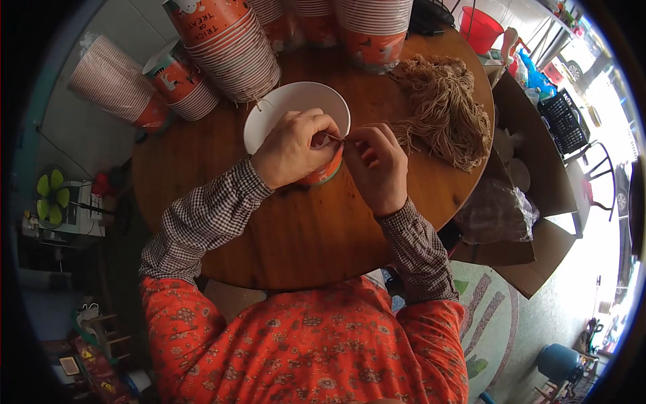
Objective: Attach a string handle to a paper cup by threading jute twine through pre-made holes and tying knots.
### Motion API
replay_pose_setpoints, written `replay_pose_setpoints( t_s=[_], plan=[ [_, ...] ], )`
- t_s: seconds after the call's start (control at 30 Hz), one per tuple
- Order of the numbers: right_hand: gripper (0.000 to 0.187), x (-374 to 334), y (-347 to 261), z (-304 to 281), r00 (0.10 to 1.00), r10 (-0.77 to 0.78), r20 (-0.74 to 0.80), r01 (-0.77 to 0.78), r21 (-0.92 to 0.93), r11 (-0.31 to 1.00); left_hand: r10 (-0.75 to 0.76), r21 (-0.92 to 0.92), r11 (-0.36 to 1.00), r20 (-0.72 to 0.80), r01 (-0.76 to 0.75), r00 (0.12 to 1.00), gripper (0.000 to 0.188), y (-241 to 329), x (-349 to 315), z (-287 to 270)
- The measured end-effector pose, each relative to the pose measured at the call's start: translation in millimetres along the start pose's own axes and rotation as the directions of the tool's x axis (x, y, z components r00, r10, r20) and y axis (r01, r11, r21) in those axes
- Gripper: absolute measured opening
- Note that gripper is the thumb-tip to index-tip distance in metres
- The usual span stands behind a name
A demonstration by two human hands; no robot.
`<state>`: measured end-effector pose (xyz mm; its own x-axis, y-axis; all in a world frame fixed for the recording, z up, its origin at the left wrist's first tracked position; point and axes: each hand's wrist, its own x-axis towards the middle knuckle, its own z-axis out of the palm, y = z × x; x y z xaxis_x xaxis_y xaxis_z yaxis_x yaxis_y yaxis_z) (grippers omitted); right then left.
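So there's a round wooden table (303,229) w/ one paper cup (296,114) sitting near the middle – white inside, orange on the outside. Left hand (294,149) is draped over the cup's near rim, fingers curled shut around it, thumb and forefinger pinching a thin bit of string (334,138) right at the rim. Right hand (377,165) is just beside the cup on its right, touching the left hand, fingertips pinched closed on the same string. Can't tell if the string goes through the cup wall – too small. A big loose pile of tan string (444,111) lies on the table to the right, near the right hand. Stacks of nested orange cups (229,47) crowd the far edge, some tipped over. Cardboard box (531,175) off the right side.
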<state>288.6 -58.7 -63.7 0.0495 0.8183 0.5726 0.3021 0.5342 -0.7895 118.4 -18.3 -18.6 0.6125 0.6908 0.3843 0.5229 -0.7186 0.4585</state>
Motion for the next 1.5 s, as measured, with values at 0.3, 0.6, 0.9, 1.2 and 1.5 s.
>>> replay_pose_setpoints(
  t_s=[0.3, 0.6, 0.9, 1.2, 1.5],
  plan=[
    [0.014, 0, 5, 2, 0.999, -0.024, 0.049, 0.023, 0.019, 1.000, -0.089, -0.127, 0.988, 0.013, 0.090, 0.996, 0.011, -1, 0, -2],
    [0.014, 1, 7, 4, 0.999, -0.013, 0.044, 0.010, 0.069, 0.998, 0.110, 0.030, 0.994, -0.135, -0.107, 0.985, 0.017, -5, 0, 2],
    [0.011, -2, 7, 8, 0.999, 0.036, 0.005, -0.036, 0.079, 0.996, -0.110, -0.229, 0.968, -0.001, 0.107, 0.994, 0.009, -4, -3, 1],
    [0.010, -2, 6, 9, 0.998, 0.058, -0.010, -0.057, 0.071, 0.996, -0.277, -0.345, 0.894, 0.073, 0.284, 0.958, 0.012, -3, -5, 3],
    [0.011, -2, 6, 9, 0.999, 0.030, -0.021, -0.030, 0.031, 0.999, -0.329, -0.588, 0.718, 0.185, 0.373, 0.926, 0.017, -5, -4, -5]
  ],
)
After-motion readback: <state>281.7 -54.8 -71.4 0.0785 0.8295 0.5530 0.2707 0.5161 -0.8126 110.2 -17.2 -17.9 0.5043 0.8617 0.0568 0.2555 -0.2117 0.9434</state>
